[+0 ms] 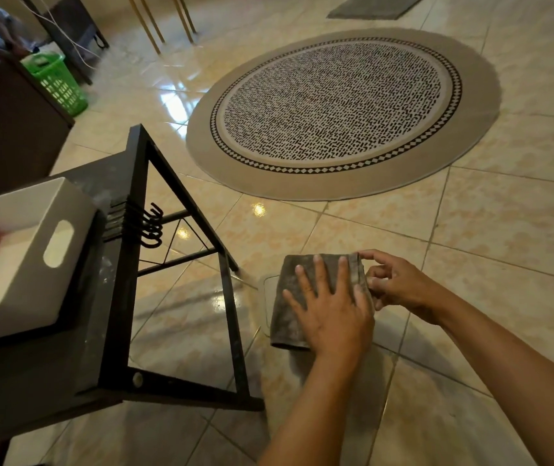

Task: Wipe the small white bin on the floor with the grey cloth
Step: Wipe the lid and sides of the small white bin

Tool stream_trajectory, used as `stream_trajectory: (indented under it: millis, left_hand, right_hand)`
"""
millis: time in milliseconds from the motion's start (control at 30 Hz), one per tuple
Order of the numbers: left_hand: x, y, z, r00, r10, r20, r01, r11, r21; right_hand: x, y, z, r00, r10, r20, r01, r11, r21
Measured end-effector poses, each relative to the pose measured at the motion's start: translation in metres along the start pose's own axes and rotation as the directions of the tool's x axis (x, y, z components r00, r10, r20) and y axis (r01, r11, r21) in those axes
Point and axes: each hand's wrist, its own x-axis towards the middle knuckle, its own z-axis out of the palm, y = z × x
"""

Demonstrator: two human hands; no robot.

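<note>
Grey cloth [305,297] is folded flat and held above the floor, just right of the black metal shelf frame [134,264]. Left hand [332,311] lies palm-down on it, fingers splayed and flat, pressing rather than clenched. Right hand [400,284] pinches the cloth's far right corner between thumb and forefinger; the other fingers are loosely curled.

Small white bin: only a pale rounded edge [270,290] shows under the cloth's left side, also right of the frame. I read that as the bin, mostly hidden. Can't tell its orientation or long axis.

Cloth's long axis runs away from the person, slightly tilted left at the far end; the seamed edge faces right, toward the pinch.

Risks:
- Fold opens if the pinch lets go, leaving loose cloth that wipes badly.
- Bin looks light, so a one-handed push could make it slide on the glossy tile [470,230] or tip.
- Left elbow could clip the frame, which is close.
</note>
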Motion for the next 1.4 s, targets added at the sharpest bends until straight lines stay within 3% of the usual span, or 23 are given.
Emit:
stream_trajectory:
  millis: [200,433,533,667,800,933,1167,1400]
  left_hand:
    - [0.01,-0.049,-0.008,0.98,-0.19,-0.068,0.187,0.981,-0.043]
    - [-0.011,0.004,0.009,0.999,-0.005,-0.052,0.004,1.0,-0.024]
    - [0.016,-0.006,0.0,0.999,-0.034,-0.023,0.034,0.999,0.004]
    - [0.013,-0.049,-0.005,0.979,-0.19,-0.071,0.189,0.982,-0.025]
    - [-0.025,-0.029,0.005,0.994,-0.072,-0.077,0.07,0.997,-0.029]
    - [-0.006,0.006,0.002,1.0,-0.001,-0.019,0.002,1.0,0.003]
    - [0.0,-0.048,-0.007,0.98,-0.185,-0.071,0.182,0.982,-0.044]
    - [-0.012,0.002,0.003,1.0,-0.002,-0.014,0.002,1.0,-0.018]
  right_hand:
    - [0.0,0.001,0.001,1.0,0.002,-0.002,-0.002,1.0,0.017]
    - [0.0,0.001,0.001,1.0,0.005,0.014,-0.005,1.0,0.031]
    - [0.0,0.0,0.001,1.0,0.001,0.0,-0.001,1.0,0.011]
    - [0.0,0.001,0.005,1.0,0.007,-0.001,-0.007,1.0,0.009]
    - [0.0,0.003,0.004,1.0,0.001,0.014,-0.001,1.0,0.018]
    - [0.0,0.001,0.003,1.0,-0.003,0.007,0.003,1.0,0.027]
    - [0.001,0.003,0.006,1.0,0.001,-0.003,-0.001,0.998,0.055]
    - [-0.002,0.003,0.0,1.0,0.0,-0.001,0.0,0.998,0.057]
